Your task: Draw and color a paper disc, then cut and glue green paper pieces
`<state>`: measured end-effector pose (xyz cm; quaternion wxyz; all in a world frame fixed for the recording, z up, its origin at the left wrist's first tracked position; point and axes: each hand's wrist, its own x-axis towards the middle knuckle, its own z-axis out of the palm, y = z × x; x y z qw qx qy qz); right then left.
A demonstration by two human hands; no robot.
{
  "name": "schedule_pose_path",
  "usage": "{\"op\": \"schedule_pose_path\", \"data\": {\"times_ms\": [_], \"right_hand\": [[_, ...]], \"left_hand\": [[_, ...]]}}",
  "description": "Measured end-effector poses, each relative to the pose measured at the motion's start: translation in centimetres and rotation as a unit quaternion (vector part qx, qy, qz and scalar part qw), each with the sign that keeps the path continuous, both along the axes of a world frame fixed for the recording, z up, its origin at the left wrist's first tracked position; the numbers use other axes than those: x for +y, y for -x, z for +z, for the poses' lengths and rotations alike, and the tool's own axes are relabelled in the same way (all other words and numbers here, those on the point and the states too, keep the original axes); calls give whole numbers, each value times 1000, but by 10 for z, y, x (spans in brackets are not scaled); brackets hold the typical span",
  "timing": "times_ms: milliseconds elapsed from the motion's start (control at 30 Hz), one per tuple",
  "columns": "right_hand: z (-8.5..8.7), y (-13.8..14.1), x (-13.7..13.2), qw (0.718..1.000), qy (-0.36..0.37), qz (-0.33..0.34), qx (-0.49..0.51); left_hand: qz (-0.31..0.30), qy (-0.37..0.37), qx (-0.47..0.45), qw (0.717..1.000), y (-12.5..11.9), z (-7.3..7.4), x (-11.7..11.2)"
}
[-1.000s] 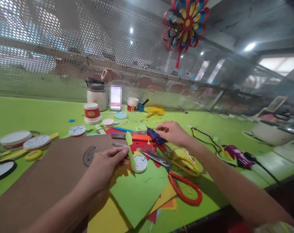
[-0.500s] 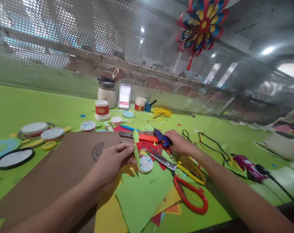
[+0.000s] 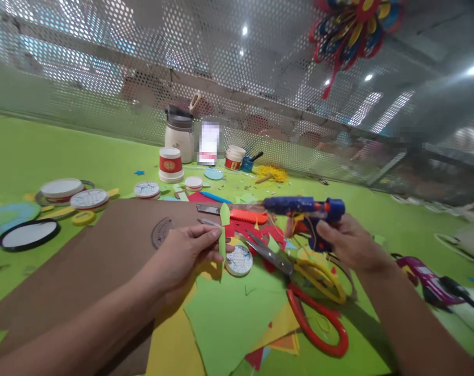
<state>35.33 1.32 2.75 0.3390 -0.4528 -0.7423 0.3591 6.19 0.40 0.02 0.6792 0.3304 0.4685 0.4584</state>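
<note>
The left hand (image 3: 182, 256) pinches a narrow green paper strip (image 3: 223, 232) between thumb and fingertips, holding it upright with its pointed top near the orange knife (image 3: 248, 215) behind it and its lower end hanging just over a small round disc (image 3: 239, 260) with a cracked pattern. The right hand (image 3: 348, 244) is closed around the handle of a blue glue gun (image 3: 303, 209), lifted clear of the table with its nozzle pointing left toward the strip; a clear gap lies between nozzle and strip. Under and between the hands lie two pairs of scissors: a yellow-handled pair (image 3: 323, 271) and a red-handled pair (image 3: 319, 324), their blades crossing toward the middle, just beside the disc. Loose sheets of green paper (image 3: 233, 313) and yellow paper (image 3: 174, 339) overlap in the foreground, their corners running toward the near edge of the green table (image 3: 33, 151). A large brown card (image 3: 84, 261) covers the left foreground under the left forearm, with a small half-round protractor (image 3: 161, 231) on its far part. Left of the card sit several round lids (image 3: 62, 187) and a black-rimmed disc (image 3: 27, 235), well apart from the hands. At the back stand a red and white cup (image 3: 170, 164) and a cream jug (image 3: 179, 134) against a perforated metal screen (image 3: 104, 68). A purple tool (image 3: 425, 277) with a black cord lies to the right, near the right forearm. Bare tabletop shows at far left and beyond the glue gun.
</note>
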Motion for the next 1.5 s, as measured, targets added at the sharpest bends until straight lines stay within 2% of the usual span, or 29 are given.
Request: {"op": "schedule_pose_path", "data": {"times_ms": [133,267,633,833,1167,1333,1500], "right_hand": [[9,24,-24,997,-8,53,-47],[12,35,-27,994,-2,65,-84],[7,36,-24,992,21,52,-117],[8,37,-24,992,4,49,-112],[9,36,-25,990,-31,48,-128],[6,38,-24,991,-14,33,-131],[8,37,-26,990,-7,47,-133]], "left_hand": [[0,-6,-8,1000,0,1,1],[0,-3,-17,1000,-1,4,0],[-28,-27,12,999,1,-1,-1],[-30,-5,9,999,-1,2,-2],[-43,-9,-2,999,1,1,-1],[-50,-6,-3,999,2,-4,-2],[-53,-11,-5,999,1,-3,-2]]}}
